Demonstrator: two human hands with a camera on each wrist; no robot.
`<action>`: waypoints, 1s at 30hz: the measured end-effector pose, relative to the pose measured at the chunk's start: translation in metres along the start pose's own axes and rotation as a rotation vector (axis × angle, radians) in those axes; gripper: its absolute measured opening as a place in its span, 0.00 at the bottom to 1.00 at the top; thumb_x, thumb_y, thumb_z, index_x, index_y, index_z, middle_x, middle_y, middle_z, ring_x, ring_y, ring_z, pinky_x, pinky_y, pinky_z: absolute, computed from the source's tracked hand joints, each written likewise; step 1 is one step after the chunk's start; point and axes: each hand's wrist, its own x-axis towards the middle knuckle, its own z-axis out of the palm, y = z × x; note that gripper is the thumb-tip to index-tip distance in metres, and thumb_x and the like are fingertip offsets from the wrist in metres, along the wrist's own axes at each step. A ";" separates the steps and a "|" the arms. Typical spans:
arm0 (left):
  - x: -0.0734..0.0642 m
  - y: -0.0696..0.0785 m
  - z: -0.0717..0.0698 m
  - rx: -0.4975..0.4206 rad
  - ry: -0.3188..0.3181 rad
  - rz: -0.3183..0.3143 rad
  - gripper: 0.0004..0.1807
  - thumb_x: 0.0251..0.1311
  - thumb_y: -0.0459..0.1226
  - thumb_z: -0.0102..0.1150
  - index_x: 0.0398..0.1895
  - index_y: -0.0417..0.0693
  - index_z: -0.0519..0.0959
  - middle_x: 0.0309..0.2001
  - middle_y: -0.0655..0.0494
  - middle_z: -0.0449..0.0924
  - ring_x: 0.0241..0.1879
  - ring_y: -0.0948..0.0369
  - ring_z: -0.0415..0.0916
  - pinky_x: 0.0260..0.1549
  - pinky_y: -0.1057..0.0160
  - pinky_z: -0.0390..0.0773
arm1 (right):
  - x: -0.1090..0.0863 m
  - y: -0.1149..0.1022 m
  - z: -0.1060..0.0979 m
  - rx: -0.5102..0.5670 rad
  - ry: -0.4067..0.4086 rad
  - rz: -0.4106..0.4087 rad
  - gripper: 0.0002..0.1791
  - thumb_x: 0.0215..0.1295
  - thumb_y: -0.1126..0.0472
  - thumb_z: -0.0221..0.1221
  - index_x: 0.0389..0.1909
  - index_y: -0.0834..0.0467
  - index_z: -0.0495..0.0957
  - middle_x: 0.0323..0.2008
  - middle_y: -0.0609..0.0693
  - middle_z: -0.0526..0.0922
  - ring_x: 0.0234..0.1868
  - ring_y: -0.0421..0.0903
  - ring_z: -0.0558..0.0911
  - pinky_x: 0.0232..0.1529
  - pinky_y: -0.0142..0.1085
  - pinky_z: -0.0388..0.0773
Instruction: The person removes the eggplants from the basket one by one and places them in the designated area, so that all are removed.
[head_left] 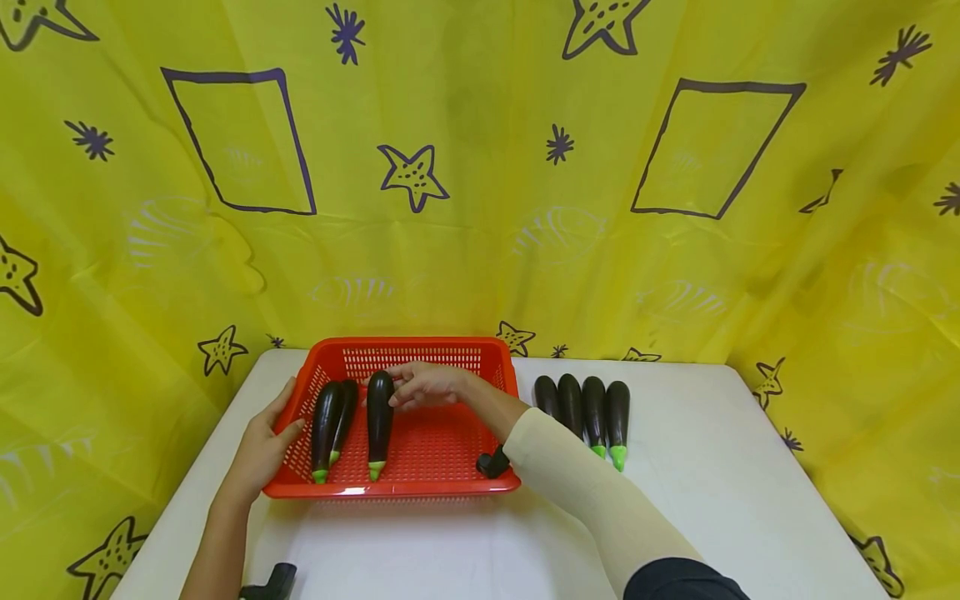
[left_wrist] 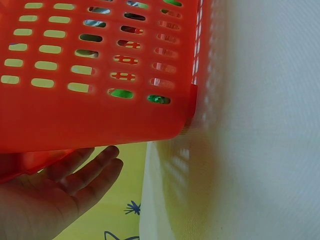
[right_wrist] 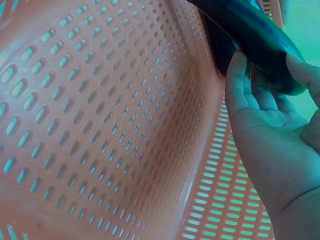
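Pinching the fat end of an eggplant (head_left: pixel 380 427), the right hand (head_left: pixel 431 386) is inside the red basket (head_left: pixel 397 490). The left hand (head_left: pixel 262 444) holds the basket's left edge. The pinched eggplant is between both hands.

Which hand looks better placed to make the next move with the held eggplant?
Likely the right hand: it pinches the eggplant in the red basket, and four eggplants lie on that side. The left hand grips the basket's left edge, seemingly better suited to steadying it.
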 end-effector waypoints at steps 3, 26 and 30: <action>0.000 0.001 0.000 -0.005 0.001 0.000 0.38 0.76 0.27 0.50 0.85 0.40 0.48 0.78 0.27 0.54 0.62 0.37 0.68 0.41 0.72 0.76 | -0.001 0.000 0.001 -0.018 0.038 -0.002 0.29 0.72 0.81 0.49 0.74 0.74 0.64 0.56 0.62 0.84 0.52 0.48 0.83 0.70 0.60 0.63; -0.001 0.000 0.001 -0.006 0.003 -0.001 0.38 0.76 0.26 0.50 0.84 0.40 0.48 0.79 0.28 0.53 0.63 0.37 0.67 0.41 0.74 0.75 | -0.009 -0.005 -0.004 -0.044 0.337 -0.070 0.24 0.74 0.73 0.59 0.68 0.72 0.74 0.54 0.59 0.84 0.56 0.53 0.85 0.64 0.57 0.73; -0.001 0.001 0.000 -0.005 0.005 0.002 0.38 0.76 0.26 0.50 0.84 0.39 0.48 0.79 0.28 0.54 0.63 0.37 0.67 0.41 0.74 0.75 | -0.011 -0.009 -0.004 -0.045 0.383 -0.064 0.22 0.73 0.71 0.61 0.66 0.72 0.76 0.52 0.58 0.85 0.55 0.55 0.85 0.62 0.54 0.76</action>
